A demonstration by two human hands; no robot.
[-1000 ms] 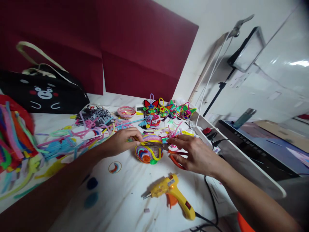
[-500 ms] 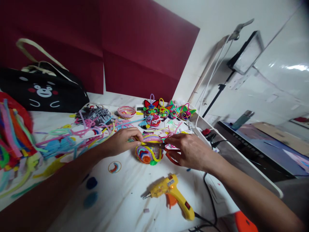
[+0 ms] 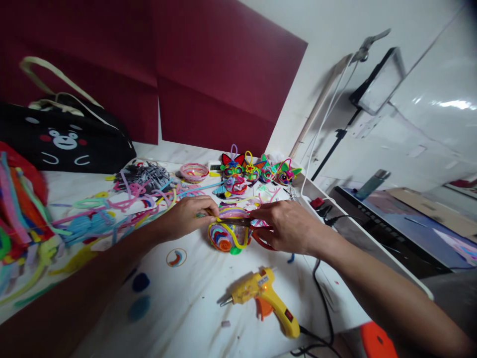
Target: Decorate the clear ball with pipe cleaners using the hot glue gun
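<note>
Orange-handled scissors (image 3: 264,237) are gripped in my right hand (image 3: 288,226), with their dark blades pointing left across the top of a round, multicoloured pipe-cleaner piece (image 3: 225,243). That piece lies on the white table and has curved bands, an orange spiral and a yellow loop. My left hand (image 3: 196,215) is closed in a pinch at the blade tips, on a thin yellow pipe cleaner (image 3: 217,219). The far end of what the left fingers hold is hidden. Below the hands lies a yellow hot glue gun (image 3: 261,293), its orange light on.
Pipe cleaners (image 3: 89,226) lie heaped at the left, near a black bag (image 3: 67,141). Several finished cat-like ornaments (image 3: 233,168) stand at the back, beside a pink bowl (image 3: 194,172). A black cord (image 3: 325,298) runs down the right side. Blue discs (image 3: 140,282) lie at the left front.
The scissors and my right hand have shifted slightly left, and the orange handles look closer together. More of a small blue scrap shows below my right hand. My left hand stays nearly in place.
</note>
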